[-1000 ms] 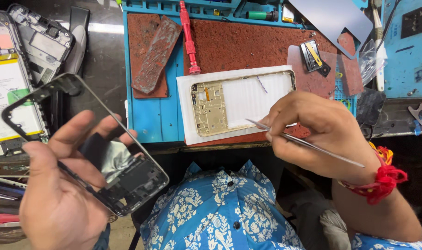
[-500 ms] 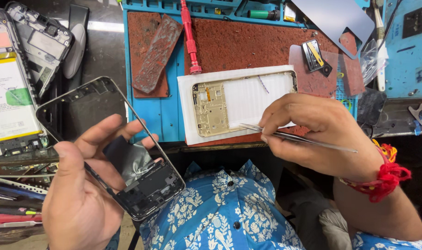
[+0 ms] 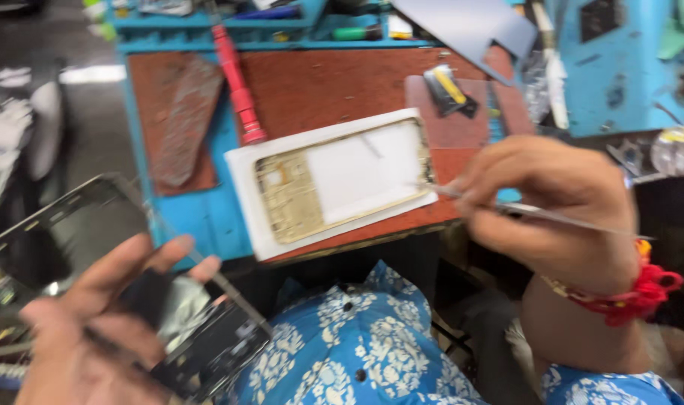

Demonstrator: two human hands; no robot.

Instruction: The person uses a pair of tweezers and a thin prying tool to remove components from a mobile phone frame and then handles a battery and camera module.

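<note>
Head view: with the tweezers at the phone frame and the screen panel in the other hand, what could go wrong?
The tweezers in the right hand point at the gold phone frame edge and might scratch it. The left hand holds the dark screen panel loosely in open fingers off the bench; it could slip.

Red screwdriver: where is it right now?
In the head view the red screwdriver lies on the mat at upper centre-left, its tip end just above the top-left corner of the white phone frame, right of the dark worn panel.
</note>
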